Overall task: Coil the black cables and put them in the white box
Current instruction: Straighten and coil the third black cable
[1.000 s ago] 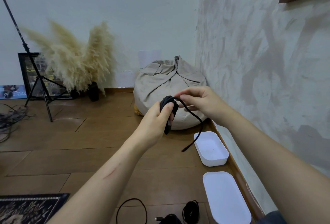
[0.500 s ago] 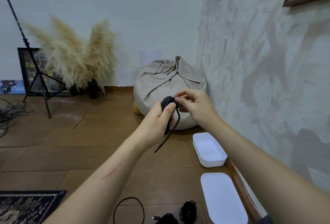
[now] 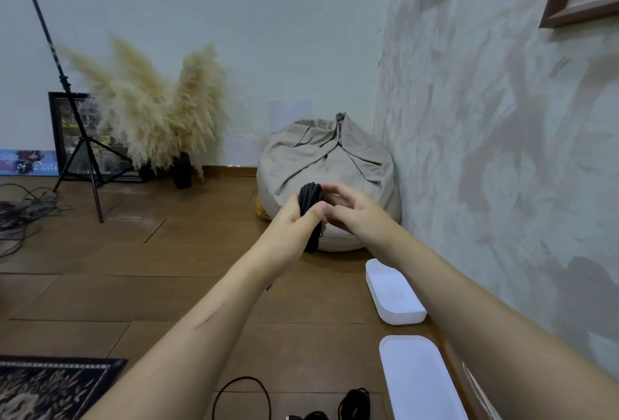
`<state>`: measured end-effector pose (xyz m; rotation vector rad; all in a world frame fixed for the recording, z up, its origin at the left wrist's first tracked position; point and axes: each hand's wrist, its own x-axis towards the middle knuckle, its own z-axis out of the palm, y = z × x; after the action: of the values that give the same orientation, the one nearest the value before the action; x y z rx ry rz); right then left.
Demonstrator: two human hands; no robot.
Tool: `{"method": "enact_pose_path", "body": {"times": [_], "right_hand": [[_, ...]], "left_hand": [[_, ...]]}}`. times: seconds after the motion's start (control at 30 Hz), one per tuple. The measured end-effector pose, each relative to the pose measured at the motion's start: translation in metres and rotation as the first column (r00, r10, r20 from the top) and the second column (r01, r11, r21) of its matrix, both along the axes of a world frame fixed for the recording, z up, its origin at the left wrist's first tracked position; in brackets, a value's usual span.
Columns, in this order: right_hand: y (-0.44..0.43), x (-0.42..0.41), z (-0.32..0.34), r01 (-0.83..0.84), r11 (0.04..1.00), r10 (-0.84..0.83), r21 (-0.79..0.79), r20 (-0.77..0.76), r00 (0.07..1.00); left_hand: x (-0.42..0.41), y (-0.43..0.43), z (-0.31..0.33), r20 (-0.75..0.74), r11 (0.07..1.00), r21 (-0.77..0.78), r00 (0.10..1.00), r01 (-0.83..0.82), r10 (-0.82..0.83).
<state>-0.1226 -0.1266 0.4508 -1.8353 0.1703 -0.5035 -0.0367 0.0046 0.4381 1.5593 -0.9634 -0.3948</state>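
A coiled black cable (image 3: 310,200) is held up in front of me, above the wooden floor. My left hand (image 3: 294,222) grips the coil round its middle, thumb across the front. My right hand (image 3: 351,210) touches the coil's right side with curled fingers; whether it pinches the cable end is hidden. The open white box (image 3: 392,292) lies on the floor by the right wall, below my hands. Its white lid (image 3: 418,379) lies nearer to me. More black cables (image 3: 355,403) lie on the floor at the bottom edge, one a loose loop (image 3: 241,393).
A beige bean bag (image 3: 335,168) fills the corner behind my hands. Pampas grass in dark vases (image 3: 157,111) and a tripod (image 3: 80,148) stand at the left back. Tangled wires (image 3: 23,212) lie far left. A dark patterned rug (image 3: 53,386) is bottom left.
The loose cable tail that hung below my hands has been wound in; none hangs free now. My right hand has moved in close against the coil.
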Motion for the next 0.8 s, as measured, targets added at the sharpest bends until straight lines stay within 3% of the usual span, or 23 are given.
{"method": "enact_pose_path", "body": {"times": [0.13,0.27,0.5,0.8], "right_hand": [[-0.002,-0.002,0.003,0.011,0.998,-0.013,-0.055,-0.033,0.999],[-0.004,0.000,0.000,0.034,0.999,-0.035,-0.040,-0.039,0.999],[0.002,0.011,-0.009,0.012,1.000,-0.012,0.008,-0.001,1.000],[-0.001,0.019,-0.020,-0.035,0.951,0.046,0.307,-0.031,0.998]], "left_hand": [[0.000,-0.002,0.006,-0.115,1.000,-0.011,0.993,0.017,-0.018],[0.004,0.000,0.007,-0.040,0.999,0.001,0.998,0.045,-0.045],[0.011,0.000,0.008,-0.235,0.984,-0.158,0.965,0.084,-0.120],[0.012,-0.002,0.012,-0.392,0.961,-0.274,0.907,0.045,-0.154]]}}
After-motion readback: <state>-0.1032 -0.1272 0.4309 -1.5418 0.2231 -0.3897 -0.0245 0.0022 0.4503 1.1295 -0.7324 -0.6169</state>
